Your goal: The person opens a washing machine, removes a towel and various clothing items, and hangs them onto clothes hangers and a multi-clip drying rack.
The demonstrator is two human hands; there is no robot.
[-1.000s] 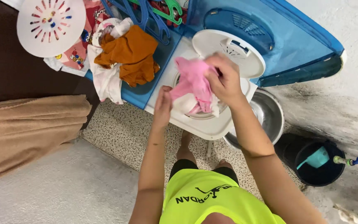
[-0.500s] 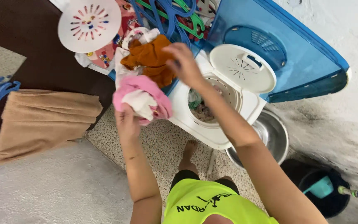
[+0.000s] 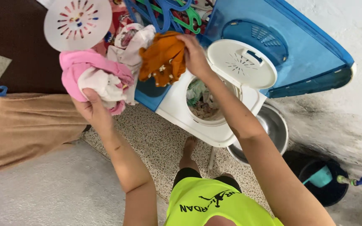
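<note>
A pink and white bundle of clothes [image 3: 99, 81] is held up in the left hand [image 3: 92, 109], fingers wrapped under it, out to the left of the washing machine [image 3: 181, 106]. The right hand [image 3: 194, 54] is closed on an orange garment [image 3: 163, 60], which hangs just left of that hand, over the blue tub side. The open spin drum [image 3: 204, 102] lies below and slightly right of the right hand, the nearer of the two; more damp cloth is seen inside. Counted: two bundles in hand, one round white lid [image 3: 241, 63] tipped open, one perforated white disc [image 3: 77, 23] at upper left, one steel basin [image 3: 269, 129], one dark bucket [image 3: 321, 182], one brown towel [image 3: 30, 125] on the floor.
</note>
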